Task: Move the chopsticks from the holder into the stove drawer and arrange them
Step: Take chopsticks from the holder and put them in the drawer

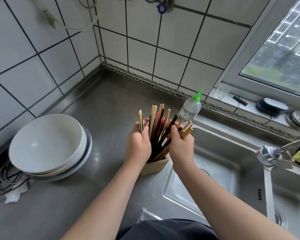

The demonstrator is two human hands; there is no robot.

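while both hands, left (138, 143) and right (179, 144), clasp chopsticks (158, 129) in the holder (153, 166), no label reads clearly.

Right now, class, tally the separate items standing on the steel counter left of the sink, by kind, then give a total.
Bowl stack: 1
Wooden chopstick holder: 1
Clear bottle with green cap: 1
Total: 3

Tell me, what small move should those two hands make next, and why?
Probably lift the bundle straight up: the left hand and right hand already clasp the mixed wooden and dark chopsticks, whose lower ends sit in the square pale wooden holder.
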